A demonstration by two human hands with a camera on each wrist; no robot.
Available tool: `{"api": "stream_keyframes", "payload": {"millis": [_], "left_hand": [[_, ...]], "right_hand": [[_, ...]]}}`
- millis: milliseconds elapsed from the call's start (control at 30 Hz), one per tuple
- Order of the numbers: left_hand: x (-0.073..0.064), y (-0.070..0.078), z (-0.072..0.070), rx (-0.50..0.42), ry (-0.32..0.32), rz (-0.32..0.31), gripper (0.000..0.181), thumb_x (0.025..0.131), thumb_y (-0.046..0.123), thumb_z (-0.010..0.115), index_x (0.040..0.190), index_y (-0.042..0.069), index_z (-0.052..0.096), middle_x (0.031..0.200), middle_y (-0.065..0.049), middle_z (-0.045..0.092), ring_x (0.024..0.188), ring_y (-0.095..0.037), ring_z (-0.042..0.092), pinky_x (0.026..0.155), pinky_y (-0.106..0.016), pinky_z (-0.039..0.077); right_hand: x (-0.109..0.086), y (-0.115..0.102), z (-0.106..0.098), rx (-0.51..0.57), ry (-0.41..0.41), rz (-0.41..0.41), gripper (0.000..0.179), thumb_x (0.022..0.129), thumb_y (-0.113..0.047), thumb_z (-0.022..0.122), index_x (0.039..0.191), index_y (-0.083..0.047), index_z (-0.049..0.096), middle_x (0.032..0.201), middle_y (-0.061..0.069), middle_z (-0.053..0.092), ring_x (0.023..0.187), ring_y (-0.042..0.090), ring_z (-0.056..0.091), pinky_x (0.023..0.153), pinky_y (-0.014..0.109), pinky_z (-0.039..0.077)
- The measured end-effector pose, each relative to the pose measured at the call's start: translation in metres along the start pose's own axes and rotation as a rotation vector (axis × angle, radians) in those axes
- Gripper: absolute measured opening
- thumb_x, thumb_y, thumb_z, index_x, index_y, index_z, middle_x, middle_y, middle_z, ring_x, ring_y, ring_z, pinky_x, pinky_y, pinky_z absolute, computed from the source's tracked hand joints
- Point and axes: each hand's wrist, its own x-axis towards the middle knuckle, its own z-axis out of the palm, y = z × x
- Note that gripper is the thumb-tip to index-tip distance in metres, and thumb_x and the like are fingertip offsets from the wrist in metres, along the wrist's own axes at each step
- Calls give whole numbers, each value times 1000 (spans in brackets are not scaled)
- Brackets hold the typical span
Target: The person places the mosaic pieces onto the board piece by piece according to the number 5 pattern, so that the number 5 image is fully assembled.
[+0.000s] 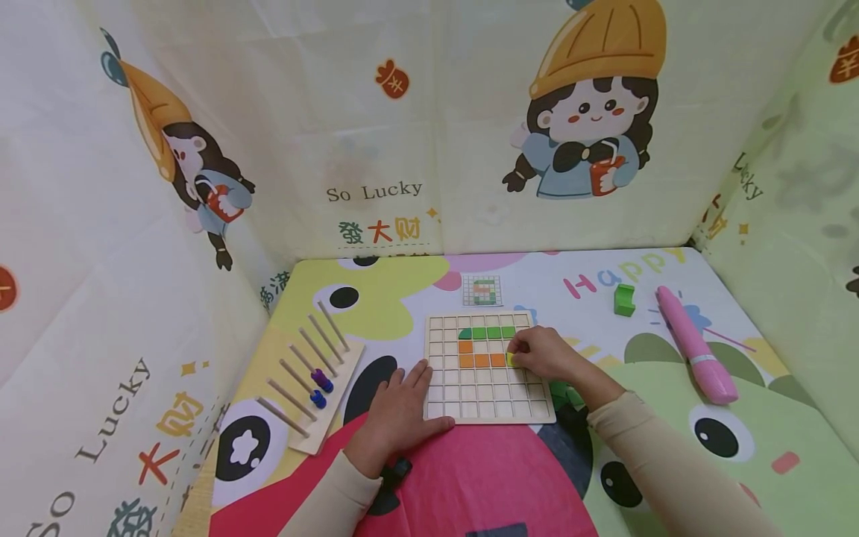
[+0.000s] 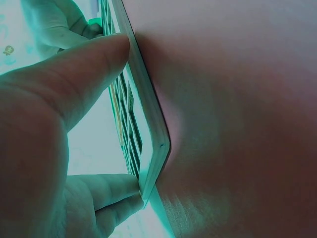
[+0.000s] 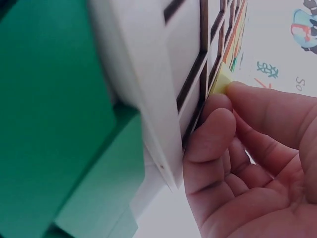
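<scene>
A square wooden grid board (image 1: pixel 470 391) lies in the middle of the table. My left hand (image 1: pixel 396 414) touches its front left corner, thumb along the front edge and fingers spread at the left side; the thumb (image 2: pixel 94 64) crosses the rim in the left wrist view. With thumb and fingertips, my right hand (image 1: pixel 545 354) pinches a small yellow tile (image 3: pixel 221 82) over a cell near the board's right side. That tile sits at the right end of a row of orange tiles (image 1: pixel 480 360). Green tiles (image 1: pixel 493 333) fill cells farther back, with a rounded dark green piece (image 1: pixel 464 334) at their left.
A small card with a coloured grid pattern (image 1: pixel 482 291) lies behind the board. On the left stands a peg rack (image 1: pixel 335 410) with blue and purple beads. A green notched block (image 1: pixel 624 300) and a pink stick (image 1: pixel 698 347) lie right. Green pieces (image 1: pixel 567 394) show below my right wrist.
</scene>
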Motion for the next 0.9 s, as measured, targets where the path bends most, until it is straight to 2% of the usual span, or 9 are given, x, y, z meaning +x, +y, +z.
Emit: {"api": "stream_keyframes", "payload": {"millis": [533,667,900], "left_hand": [[0,0,-1,7,-1,-1,104,80,69,74,160,11,40,166,-8,38,146,-43,39,114,-67,38],[0,0,-2,3,-5,-1,103,81,68,75,160,11,41,166,-8,38,147,-44,39,114,-67,38],[-1,1,-2,-14,-7,2,103,81,68,74,160,10,40,166,-9,38,147,-45,39,114,-67,37]], "right_hand": [[1,-3,9,-130,56,-24,6,92,-5,72,97,-5,76,86,2,72,77,14,63,74,37,57],[-2,-5,7,-107,60,-25,8,95,-5,69,98,-6,76,89,3,73,80,16,64,76,38,57],[-14,0,-12,53,59,49,19,104,-9,59,115,-3,74,99,7,74,83,17,65,73,35,56]]}}
